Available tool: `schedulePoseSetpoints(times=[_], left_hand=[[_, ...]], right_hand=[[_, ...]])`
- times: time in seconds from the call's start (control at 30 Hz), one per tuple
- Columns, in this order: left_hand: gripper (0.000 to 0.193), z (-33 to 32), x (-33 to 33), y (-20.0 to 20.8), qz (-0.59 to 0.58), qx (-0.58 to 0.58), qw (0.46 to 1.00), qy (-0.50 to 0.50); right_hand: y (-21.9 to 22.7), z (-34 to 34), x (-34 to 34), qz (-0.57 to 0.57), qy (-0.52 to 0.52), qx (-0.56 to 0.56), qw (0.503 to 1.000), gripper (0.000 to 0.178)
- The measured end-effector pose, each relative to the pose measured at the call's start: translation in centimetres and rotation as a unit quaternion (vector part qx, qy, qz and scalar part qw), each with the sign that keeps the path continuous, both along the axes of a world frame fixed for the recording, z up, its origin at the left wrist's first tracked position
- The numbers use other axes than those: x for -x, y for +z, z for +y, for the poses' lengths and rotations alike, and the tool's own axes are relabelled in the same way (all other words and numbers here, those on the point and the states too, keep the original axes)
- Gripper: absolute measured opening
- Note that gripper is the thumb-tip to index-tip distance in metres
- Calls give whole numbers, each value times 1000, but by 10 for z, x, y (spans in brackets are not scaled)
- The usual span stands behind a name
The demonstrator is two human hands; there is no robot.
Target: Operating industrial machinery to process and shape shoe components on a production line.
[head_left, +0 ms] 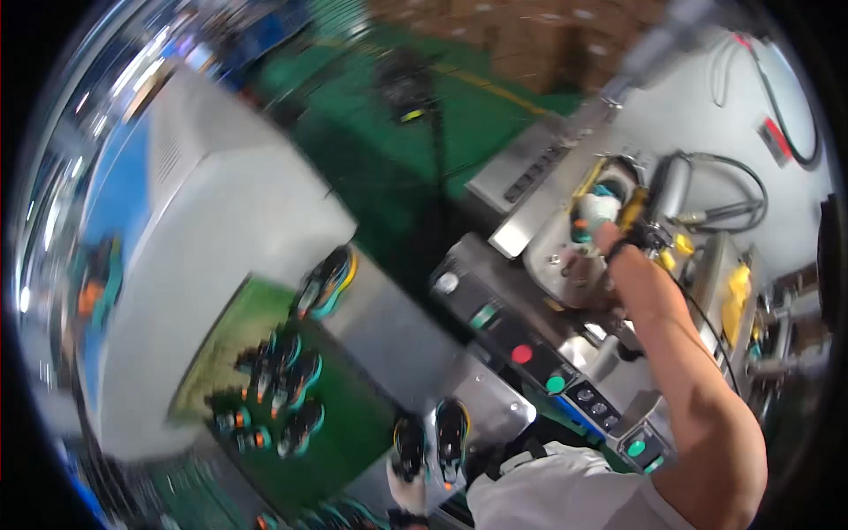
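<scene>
Filling much of the left side, a large pale grey, round-edged machine housing (238,203) opens over a flat green conveyor belt (353,397). Across from it, on the right, stands a silvery metal machine with an oval cavity (565,265). A long dark control panel (503,331) fronts that machine. Several black shoes with teal and orange trim (296,380) lie grouped on the belt. On the smooth grey metal ledge (499,402), a black shoe with a yellow-edged sole (451,437) sits just beside a matching black shoe (409,446), whose near end the white-gloved left hand (406,486) is closed on. The right hand (606,228), white over the fingers, reaches into the cavity beside a teal-and-orange item (580,231); blur hides its grip, so I cannot tell. Smallest is a round red button (522,354) on the panel.
</scene>
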State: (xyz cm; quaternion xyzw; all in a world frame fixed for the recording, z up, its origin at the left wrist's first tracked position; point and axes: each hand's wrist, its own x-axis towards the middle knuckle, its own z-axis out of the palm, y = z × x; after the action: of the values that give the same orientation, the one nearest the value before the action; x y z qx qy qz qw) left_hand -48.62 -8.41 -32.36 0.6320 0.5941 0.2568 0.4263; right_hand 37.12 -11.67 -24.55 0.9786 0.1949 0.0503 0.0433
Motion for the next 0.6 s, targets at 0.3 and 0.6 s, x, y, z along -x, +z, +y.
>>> schedulePoseSetpoints(times=[0.3,0.6], left_hand=[[73,3,30,2,125,-17,991,-52],[74,-10,49,9,125,36,991,-20]], right_hand=[[2,16,-63,431,-31,-479,764,36],[154,7,382,237,217,-499,805,83]])
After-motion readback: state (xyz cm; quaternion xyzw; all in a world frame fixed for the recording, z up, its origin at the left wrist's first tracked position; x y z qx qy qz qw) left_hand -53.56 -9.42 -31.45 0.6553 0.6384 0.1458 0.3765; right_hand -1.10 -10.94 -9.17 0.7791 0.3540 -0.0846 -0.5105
